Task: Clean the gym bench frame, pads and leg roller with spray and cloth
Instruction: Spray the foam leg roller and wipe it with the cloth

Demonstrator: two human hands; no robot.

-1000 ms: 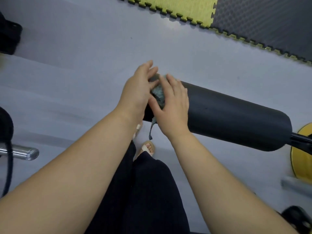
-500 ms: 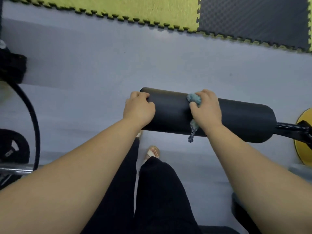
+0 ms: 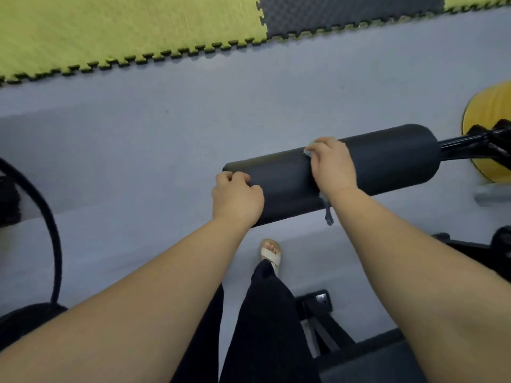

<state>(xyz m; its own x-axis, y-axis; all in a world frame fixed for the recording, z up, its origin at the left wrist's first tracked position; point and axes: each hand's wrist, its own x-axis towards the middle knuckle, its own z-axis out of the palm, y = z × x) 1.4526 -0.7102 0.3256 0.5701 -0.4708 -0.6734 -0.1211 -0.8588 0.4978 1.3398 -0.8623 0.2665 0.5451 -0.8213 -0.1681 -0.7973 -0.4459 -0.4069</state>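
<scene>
Grey floor (image 3: 138, 134) fills most of the view, with foam mats (image 3: 110, 31) in yellow-green and dark grey along its far edge. Across the middle lies the roller (image 3: 387, 161), a black padded cylinder held off the floor on a black bar (image 3: 464, 145) that runs right toward a yellow disc (image 3: 489, 114). The left hand (image 3: 237, 197) has its fingers curled over the roller's free left end and grips it. The right hand (image 3: 333, 164) sits on top near the middle, fingers curled round a bunched blue-grey cloth (image 3: 309, 149) and pressing it to the padding. A thin tail of the cloth hangs below the wrist, in front of the roller.

The step looks like a wipe along the roller, with the stretch toward the bar not yet covered. The likeliest trouble is the roller turning on its bar under the stroke: if the left grip slackens, the cloth would drag the padding round instead of rubbing it. Bunched this small, the cloth touches only a narrow strip, so bands could be missed, the hidden underside above all. The loose tail could snag where the padding meets the bar
</scene>
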